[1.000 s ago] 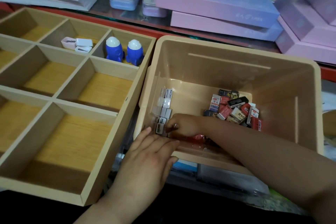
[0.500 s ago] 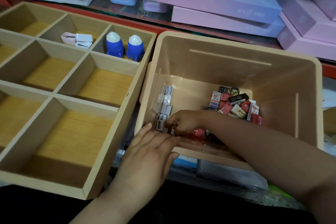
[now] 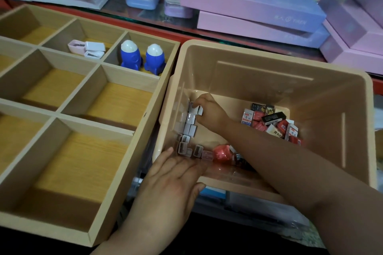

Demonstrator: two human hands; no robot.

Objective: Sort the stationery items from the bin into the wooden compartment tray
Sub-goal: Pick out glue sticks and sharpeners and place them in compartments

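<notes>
A: Pink gift boxes [image 3: 248, 0] are stacked along the top of the frame. Below them your beige bin [image 3: 269, 54] sits just right of the wooden compartment tray [image 3: 132, 130], likely to keep each carry short.

B: Your left hand [image 3: 172, 174] lies flat on the bin's near-left rim, fingers straight, holding nothing. You seem to be steadying it.

A: Your right hand [image 3: 209, 109] is down inside, fingers curled, pinching a small white sharpener [image 3: 198, 109] at the far end of the sharpener row [image 3: 190, 130] along the bin's left wall.

B: Similar pale sharpeners [image 3: 87, 48] lie in the tray's upper-middle compartment, next to the blue rocket-shaped pieces [image 3: 143, 58]. That is probably where yours belongs. The boxed erasers [image 3: 271, 124] wait at the bin's right.
</notes>
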